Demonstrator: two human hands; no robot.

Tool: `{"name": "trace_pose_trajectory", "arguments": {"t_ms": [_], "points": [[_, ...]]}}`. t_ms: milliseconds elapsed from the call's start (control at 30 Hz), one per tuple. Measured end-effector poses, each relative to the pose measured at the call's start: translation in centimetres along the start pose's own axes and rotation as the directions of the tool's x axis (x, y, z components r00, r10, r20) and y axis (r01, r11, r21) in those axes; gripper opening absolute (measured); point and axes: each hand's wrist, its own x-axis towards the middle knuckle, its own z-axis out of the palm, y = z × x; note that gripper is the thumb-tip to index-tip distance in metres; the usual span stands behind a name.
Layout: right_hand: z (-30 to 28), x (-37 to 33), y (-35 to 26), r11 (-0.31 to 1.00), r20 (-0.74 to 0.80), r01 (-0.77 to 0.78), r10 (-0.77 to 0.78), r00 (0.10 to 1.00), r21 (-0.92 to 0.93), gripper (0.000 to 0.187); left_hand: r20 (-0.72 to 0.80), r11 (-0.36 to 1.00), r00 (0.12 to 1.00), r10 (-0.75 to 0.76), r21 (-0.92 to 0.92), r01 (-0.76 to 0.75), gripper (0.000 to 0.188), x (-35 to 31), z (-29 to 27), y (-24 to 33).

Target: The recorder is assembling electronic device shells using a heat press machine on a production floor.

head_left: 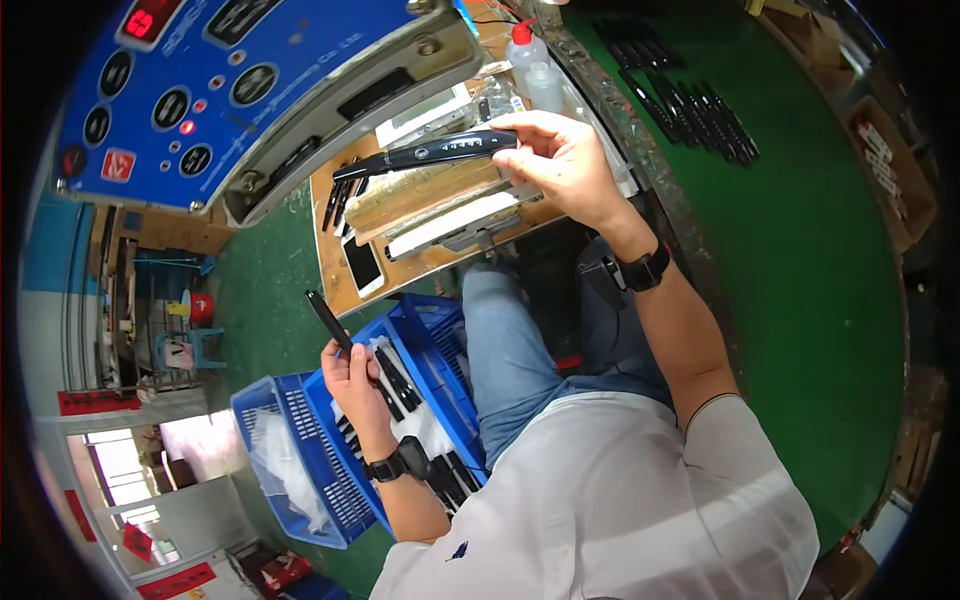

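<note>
My right hand (pixel 565 165) pinches one end of a long black pen-shaped device (pixel 430 151), which has a round button and a row of small marks along its side. It is held up over the workbench, its narrower end to the left. Lower down on the left, my left hand (pixel 356 382) is closed around a second, plain-looking black pen-shaped piece (pixel 328 320) that points up and to the left. Beneath that hand is a blue crate (pixel 432 365) with several similar black pieces (pixel 397 379) lying on white padding.
A blue control panel (pixel 215 85) looms at upper left. The wooden bench (pixel 335 285) carries a phone (pixel 362 266), a metal fixture (pixel 455 225) and a red-capped bottle (pixel 525 55). More black pieces (pixel 700 115) lie on a green surface (pixel 800 300) at right. Another blue crate (pixel 345 500) stands at lower left.
</note>
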Motion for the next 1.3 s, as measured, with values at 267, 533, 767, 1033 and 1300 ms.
{"name": "trace_pose_trajectory", "arguments": {"t_ms": [267,533,767,1033,1300], "points": [[0.3,-0.6,0.6,0.994,-0.049,0.095,-0.098,0.994,-0.059,0.033,-0.009,0.999,0.999,0.041,0.005,-0.041,0.021,0.1,1.2,1.4],[0.5,-1.2,0.3,0.993,-0.11,0.115,-0.117,0.987,-0.03,0.034,0.088,0.993,0.996,0.033,0.108,-0.042,0.027,0.5,3.0,1.2],[0.5,-1.2,0.7,0.989,-0.109,0.143,-0.147,0.983,-0.05,0.036,0.13,0.989,0.991,0.037,0.136,-0.055,0.029,0.3,3.0,1.1],[0.3,-1.2,0.9,0.992,-0.116,0.103,-0.112,0.987,-0.078,0.039,0.157,0.982,0.987,0.032,0.181,-0.06,0.03,0.3,3.2,0.8],[0.5,-1.1,0.7,0.985,-0.121,0.124,-0.139,0.983,-0.119,0.035,0.22,0.978,0.975,0.012,0.202,-0.058,0.036,-0.4,4.3,1.1]]}}
